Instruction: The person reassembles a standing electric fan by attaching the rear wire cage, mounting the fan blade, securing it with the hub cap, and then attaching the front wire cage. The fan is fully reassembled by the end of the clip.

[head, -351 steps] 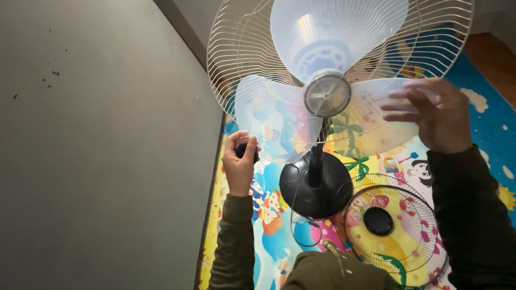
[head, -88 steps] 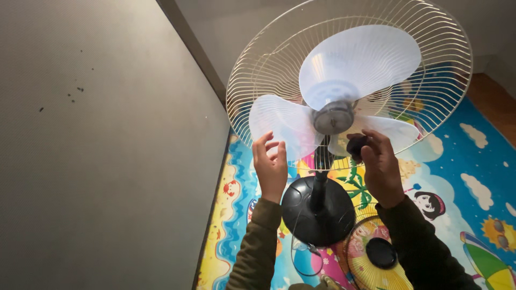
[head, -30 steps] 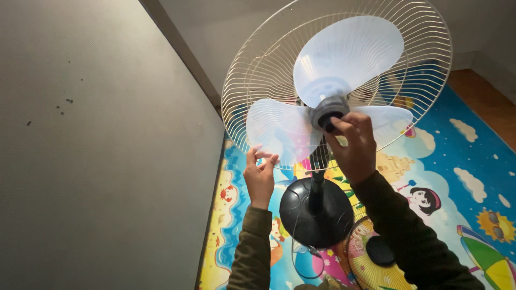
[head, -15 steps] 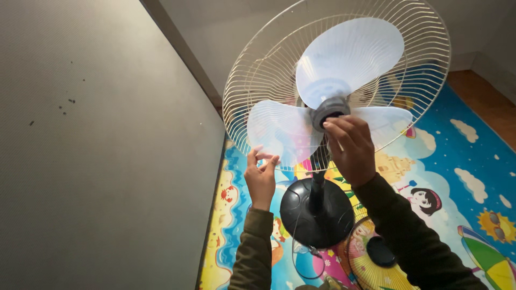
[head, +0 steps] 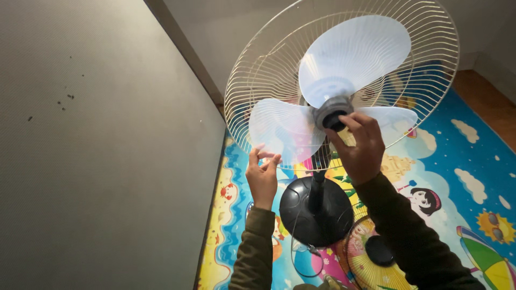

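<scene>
The right hand covers most of the black cap at the fan hub, leaving only its upper edge showing. The wire guard runs off the top edge. The loose front grille on the floor mat is cut by the bottom edge and partly hidden behind the right sleeve.

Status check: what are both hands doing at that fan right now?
Right hand pinching the black cap at the blade hub. Left hand steadying the lower left fan blade by its edge. Front grille off, lying on the play mat.
</scene>
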